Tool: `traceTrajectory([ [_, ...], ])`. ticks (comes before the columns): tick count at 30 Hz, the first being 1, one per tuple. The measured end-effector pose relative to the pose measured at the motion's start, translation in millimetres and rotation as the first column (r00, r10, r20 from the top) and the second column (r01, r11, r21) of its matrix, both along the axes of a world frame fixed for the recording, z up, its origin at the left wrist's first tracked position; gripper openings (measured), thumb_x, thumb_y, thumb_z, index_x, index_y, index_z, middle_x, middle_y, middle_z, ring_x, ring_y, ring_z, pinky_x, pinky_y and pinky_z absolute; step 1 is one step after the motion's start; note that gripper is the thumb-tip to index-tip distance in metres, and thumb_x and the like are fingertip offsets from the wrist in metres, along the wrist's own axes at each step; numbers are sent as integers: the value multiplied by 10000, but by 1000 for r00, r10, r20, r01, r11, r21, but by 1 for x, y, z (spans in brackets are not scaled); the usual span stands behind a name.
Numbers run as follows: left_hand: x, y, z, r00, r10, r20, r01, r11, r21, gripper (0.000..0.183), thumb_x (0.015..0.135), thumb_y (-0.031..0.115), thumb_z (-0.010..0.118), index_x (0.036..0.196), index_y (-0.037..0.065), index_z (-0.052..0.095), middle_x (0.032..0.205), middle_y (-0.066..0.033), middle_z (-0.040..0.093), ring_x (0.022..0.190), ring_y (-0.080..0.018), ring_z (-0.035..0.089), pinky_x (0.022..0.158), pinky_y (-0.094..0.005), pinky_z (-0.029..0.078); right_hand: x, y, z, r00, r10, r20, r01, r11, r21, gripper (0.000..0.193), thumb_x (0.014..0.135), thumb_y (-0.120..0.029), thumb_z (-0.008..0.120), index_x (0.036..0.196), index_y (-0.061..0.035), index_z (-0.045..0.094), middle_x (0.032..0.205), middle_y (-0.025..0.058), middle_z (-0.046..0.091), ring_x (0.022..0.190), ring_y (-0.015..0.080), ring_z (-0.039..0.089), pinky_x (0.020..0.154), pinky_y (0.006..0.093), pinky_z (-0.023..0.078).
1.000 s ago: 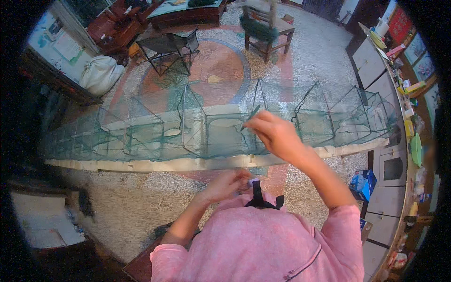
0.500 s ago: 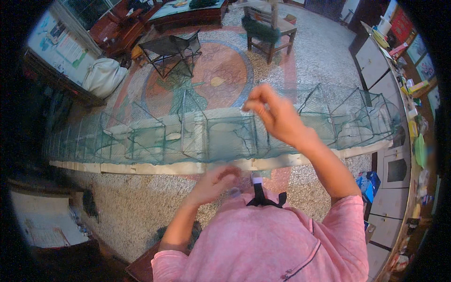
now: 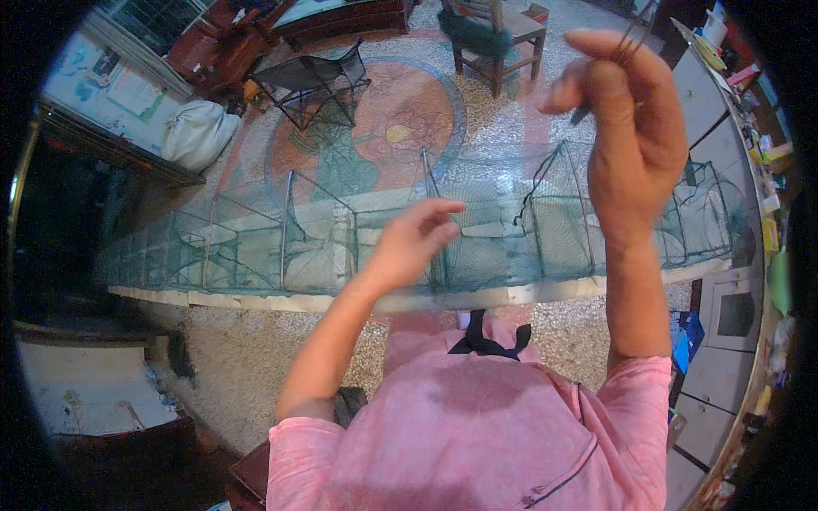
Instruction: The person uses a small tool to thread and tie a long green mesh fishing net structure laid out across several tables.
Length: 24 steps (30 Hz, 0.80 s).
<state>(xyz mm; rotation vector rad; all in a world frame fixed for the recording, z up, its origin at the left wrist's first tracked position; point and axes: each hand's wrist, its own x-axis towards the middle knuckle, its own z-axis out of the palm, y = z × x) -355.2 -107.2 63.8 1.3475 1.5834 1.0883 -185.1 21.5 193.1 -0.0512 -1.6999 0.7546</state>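
Observation:
A long green mesh fish trap [image 3: 490, 247], held in shape by several rectangular metal frames, stretches across a pale board in front of me. My left hand [image 3: 409, 247] hovers at the near side of the netting beside one frame, thumb and fingers apart and nothing seen in them. My right hand [image 3: 635, 136] is raised high above the trap's right part, fingers curled. Thin dark strands or loops [image 3: 629, 44] show over its index finger, and a small dark tip [image 3: 581, 113] sticks out below; blur hides what it is. A black cord [image 3: 538, 183] hangs on the mesh.
Beyond the trap stand a black folding chair [image 3: 319, 85], a wooden chair [image 3: 520, 43] with dark green netting on it, and a white sack [image 3: 198, 136]. Cabinets [image 3: 711, 358] with a cluttered top line the right. A pale-topped table [image 3: 94, 396] is at lower left.
My right hand has risen from the netting up and to the right. My left hand has come up from the near edge to over the mesh. My view has shifted slightly.

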Motion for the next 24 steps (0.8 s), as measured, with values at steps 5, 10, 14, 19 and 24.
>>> traceTrajectory([
  [5, -22, 14, -1, 959, 253, 125, -269, 954, 131, 409, 804, 86, 599, 1196, 91, 482, 837, 2, 513, 669, -60, 457, 638, -197, 405, 8, 12, -5, 965, 261, -3, -255, 941, -222, 287, 930, -193, 431, 1105, 26, 497, 689, 21, 483, 648, 103, 502, 615, 224, 437],
  [10, -19, 43, 2, 975, 99, -200, -72, 988, 135, 241, 794, 133, 625, 1031, 104, 596, 827, 1, 478, 677, -77, 438, 622, -207, 379, -4, 13, 1, 915, 370, -158, -401, 873, -279, 290, 938, -173, 404, 1153, 11, 464, 693, 21, 469, 604, 82, 485, 566, 207, 429],
  [14, -50, 52, 3, 971, 104, -216, -56, 974, 220, 125, 845, 170, 564, 860, 75, 644, 879, 9, 518, 786, -91, 491, 665, -219, 395, -1, 32, -12, 850, 450, -275, -526, 676, -517, 165, 900, -147, 485, 1043, -64, 480, 694, 42, 554, 553, 89, 507, 517, 221, 435],
  [19, -71, 62, 5, 883, 244, 400, -236, 969, -70, 170, 879, 228, 525, 891, 71, 590, 918, -45, 585, 783, -142, 573, 695, -242, 435, -22, 34, -55, 911, 57, 409, -4, 991, -130, 86, 804, -120, 577, 875, -71, 571, 746, 56, 533, 604, 205, 504, 539, 302, 425],
  [24, -85, 75, -1, 857, 211, 469, -145, 974, -174, 169, 892, 220, 503, 861, 62, 557, 899, -40, 601, 723, -115, 566, 603, -211, 416, -47, 30, -108, 668, -211, 713, 177, 977, 122, 37, 719, -79, 596, 752, -94, 601, 747, 84, 503, 750, 288, 535, 603, 382, 439],
])
